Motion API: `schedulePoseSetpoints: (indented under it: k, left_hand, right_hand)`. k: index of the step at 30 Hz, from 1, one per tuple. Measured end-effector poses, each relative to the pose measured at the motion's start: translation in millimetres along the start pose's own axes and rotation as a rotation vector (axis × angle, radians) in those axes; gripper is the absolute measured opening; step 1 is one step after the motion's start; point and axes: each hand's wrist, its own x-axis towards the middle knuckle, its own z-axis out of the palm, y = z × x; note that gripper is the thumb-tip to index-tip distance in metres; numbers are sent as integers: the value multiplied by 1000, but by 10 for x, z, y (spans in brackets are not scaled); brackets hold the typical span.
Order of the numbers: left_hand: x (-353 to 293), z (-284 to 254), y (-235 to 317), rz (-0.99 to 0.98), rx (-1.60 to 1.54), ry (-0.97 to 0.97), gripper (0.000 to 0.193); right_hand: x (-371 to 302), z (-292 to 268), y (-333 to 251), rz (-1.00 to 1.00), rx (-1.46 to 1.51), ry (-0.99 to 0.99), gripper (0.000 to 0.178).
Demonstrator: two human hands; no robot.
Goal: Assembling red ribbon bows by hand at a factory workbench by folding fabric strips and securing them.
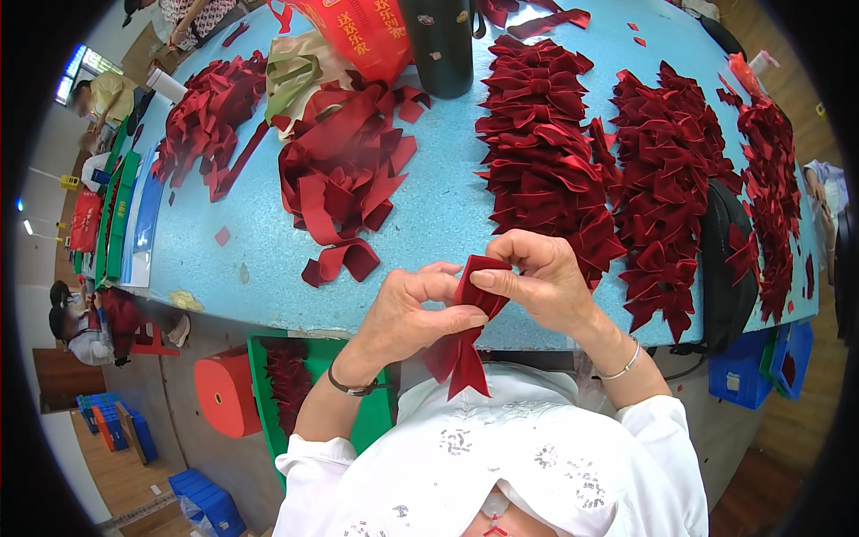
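Between my hands, just over the table's near edge, is a dark red ribbon bow with its notched tails hanging down. My left hand pinches its folded loop from the left, thumb in front. From the right, my right hand grips the upper part of the loop between thumb and forefinger. Ahead and to the left lies a loose heap of cut red ribbon strips. Finished-looking red bows are stacked in a long row beyond my right hand.
More bow rows lie to the right beside a black bag. A dark bottle and a red bag stand at the back. Below the table sit a green crate, a red ribbon roll and a blue bin. Other people are farther left.
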Motion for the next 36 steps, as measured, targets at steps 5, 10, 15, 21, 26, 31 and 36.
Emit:
schedulePoseSetpoints:
  k: [5,10,15,21,26,31,36]
  left_hand:
    - [-22,59,89,-29,-43,75,14]
    - [-43,150,149,-190,-197,123,17]
    - [-55,185,71,-56,-111,183,19]
    - [-69,185,75,10,16,149,17]
    - [-76,208,37,23,-75,205,16]
    - [-86,188,-49,79,19,294,18]
    - [-59,229,-14,79,-28,391,19]
  right_hand:
    - [0,67,-2,-89,-113,84,14]
    - [-4,67,-53,-80,-109,140,15]
    - [-20,69,-67,-91,-136,148,16]
    - [-25,65,-43,-97,-134,134,17]
    - [-25,27,2,-102,-148,97,19]
    - [23,-17,-18,-15,-246,38,16]
    - [46,34,-25,-69,-22,40,24]
